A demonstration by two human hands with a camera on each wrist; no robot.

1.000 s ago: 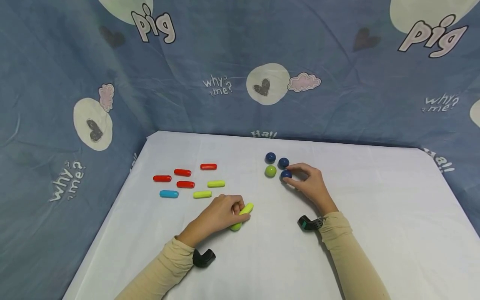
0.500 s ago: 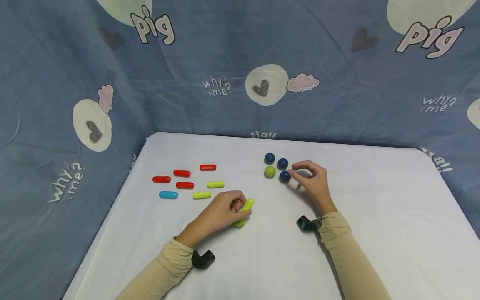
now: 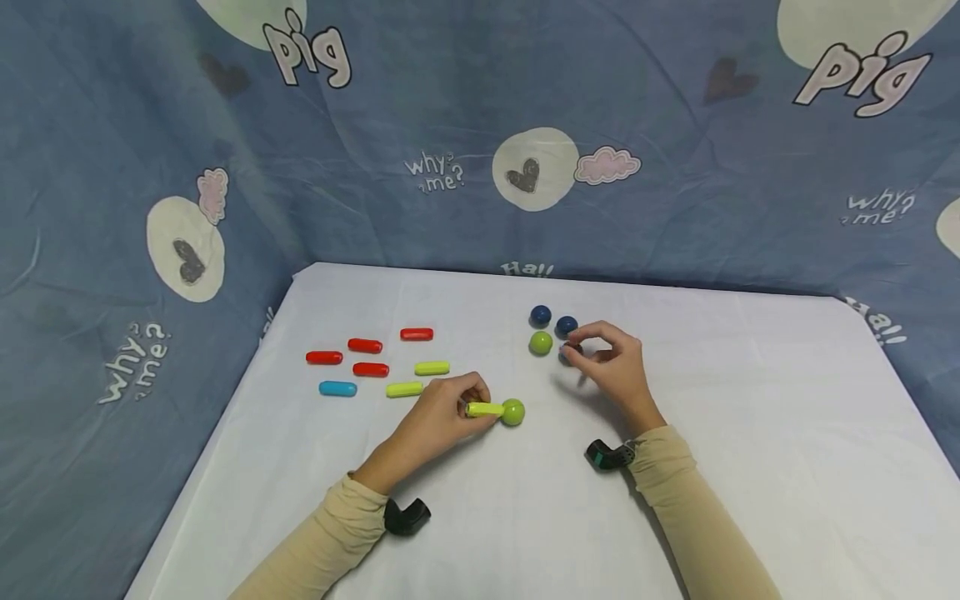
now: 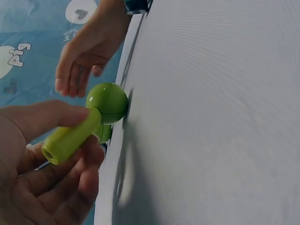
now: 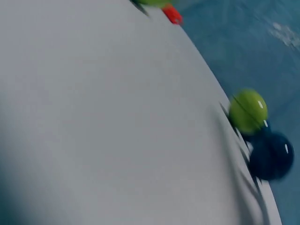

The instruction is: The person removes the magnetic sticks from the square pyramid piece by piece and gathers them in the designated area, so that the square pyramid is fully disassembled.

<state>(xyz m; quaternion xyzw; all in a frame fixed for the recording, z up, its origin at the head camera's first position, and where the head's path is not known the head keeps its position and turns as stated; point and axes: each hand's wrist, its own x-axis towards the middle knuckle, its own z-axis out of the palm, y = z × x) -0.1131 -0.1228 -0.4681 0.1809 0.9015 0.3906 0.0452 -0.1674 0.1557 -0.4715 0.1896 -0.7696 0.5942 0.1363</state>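
Note:
Between thumb and fingers, my left hand (image 3: 438,417) pinches a yellow-green stick (image 3: 483,409). A green ball (image 3: 513,412) sits on the stick's right end, and the left wrist view shows the other end has a hole. My right hand (image 3: 622,371) hovers by the balls with its fingers loosely bent. In the head view its fingertips partly cover a dark blue ball; the left wrist view shows nothing in that hand. Close by are two other dark blue balls (image 3: 541,316) and a loose green ball (image 3: 541,342). The right wrist view shows a dark blue ball (image 5: 271,155) but no fingers.
On the left of the white table (image 3: 750,400) lie several red sticks (image 3: 371,369), a light blue stick (image 3: 337,388) and two yellow-green sticks (image 3: 432,367). A blue printed cloth (image 3: 450,100) hangs behind the table and along its left side.
My left hand has turned the stick, so its ball end has swung from the near side out to the right. My right hand shifted off the nearest blue ball, then back left in front of it.

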